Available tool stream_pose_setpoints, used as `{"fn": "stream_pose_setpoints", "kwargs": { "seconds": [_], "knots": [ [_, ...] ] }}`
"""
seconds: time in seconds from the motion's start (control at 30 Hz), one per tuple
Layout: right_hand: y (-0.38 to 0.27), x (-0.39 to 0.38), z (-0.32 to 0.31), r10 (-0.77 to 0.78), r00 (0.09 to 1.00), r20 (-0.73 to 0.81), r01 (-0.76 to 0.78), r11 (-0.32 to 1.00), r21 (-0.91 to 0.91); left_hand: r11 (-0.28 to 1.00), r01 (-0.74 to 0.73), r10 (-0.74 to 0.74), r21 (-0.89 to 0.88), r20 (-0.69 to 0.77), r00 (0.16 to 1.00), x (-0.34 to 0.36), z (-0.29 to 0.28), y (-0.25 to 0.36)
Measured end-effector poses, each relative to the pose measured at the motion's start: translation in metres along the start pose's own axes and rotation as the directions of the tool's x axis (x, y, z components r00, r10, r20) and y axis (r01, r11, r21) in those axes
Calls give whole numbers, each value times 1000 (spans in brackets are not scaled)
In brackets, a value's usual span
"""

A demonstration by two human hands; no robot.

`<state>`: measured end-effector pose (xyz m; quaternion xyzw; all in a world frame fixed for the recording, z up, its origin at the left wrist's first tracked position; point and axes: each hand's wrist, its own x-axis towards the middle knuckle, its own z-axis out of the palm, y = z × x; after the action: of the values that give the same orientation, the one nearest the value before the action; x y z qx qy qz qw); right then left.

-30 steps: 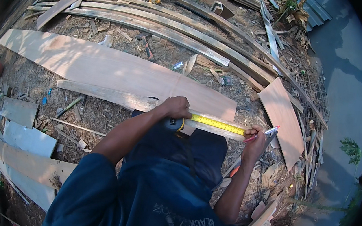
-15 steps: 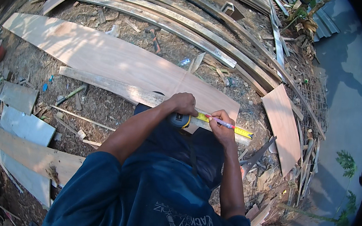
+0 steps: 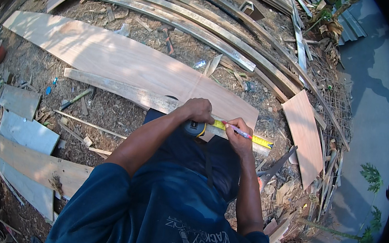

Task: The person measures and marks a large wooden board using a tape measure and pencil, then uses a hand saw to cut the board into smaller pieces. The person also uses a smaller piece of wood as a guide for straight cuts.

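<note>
A tape measure [image 3: 192, 129] with a dark case and yellow blade is drawn out to the right along a weathered wooden batten [image 3: 121, 88], across my lap. My left hand [image 3: 197, 109] is closed at the case end, with its fingers pressing on the blade and batten. In my right hand [image 3: 241, 143] is a pinkish-white pen [image 3: 246, 135], gripped with its tip on or just above the blade beside my left fingertips. Whether the tip touches wood cannot be made out. Past the batten lies a long plywood sheet [image 3: 129, 60].
Beyond the plywood a hammer [image 3: 168, 40] rests on the littered ground, before several long timbers [image 3: 169, 11]. A handsaw [image 3: 278, 168] and a plywood offcut [image 3: 304, 140] lie to the right. A green-handled tool [image 3: 75, 99] and flat panels [image 3: 28, 132] are at left.
Both hands stay in almost the same place on the tape and batten. The pen tip has shifted very slightly. The surroundings have moved a little in the picture.
</note>
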<state>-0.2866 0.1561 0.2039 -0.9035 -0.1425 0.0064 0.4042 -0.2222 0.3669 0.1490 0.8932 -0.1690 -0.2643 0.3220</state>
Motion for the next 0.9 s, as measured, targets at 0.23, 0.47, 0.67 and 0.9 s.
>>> {"fn": "stream_pose_setpoints", "kwargs": {
  "seconds": [0.23,0.47,0.67,0.9],
  "knots": [
    [-1,0,1,-4,1000,4,4,1000,-14,1000,-14,14,-3,-2,1000,-1,-1,0],
    [1,0,3,-21,1000,-20,21,1000,7,1000,-5,5,-9,-5,1000,-2,-1,0],
    [2,-2,4,-8,1000,-28,7,1000,-19,998,-41,38,-44,-64,997,-4,2,-2],
    [1,-2,6,-12,999,-45,10,999,-30,996,-73,68,-58,-89,994,-4,7,-7]
  ]
}}
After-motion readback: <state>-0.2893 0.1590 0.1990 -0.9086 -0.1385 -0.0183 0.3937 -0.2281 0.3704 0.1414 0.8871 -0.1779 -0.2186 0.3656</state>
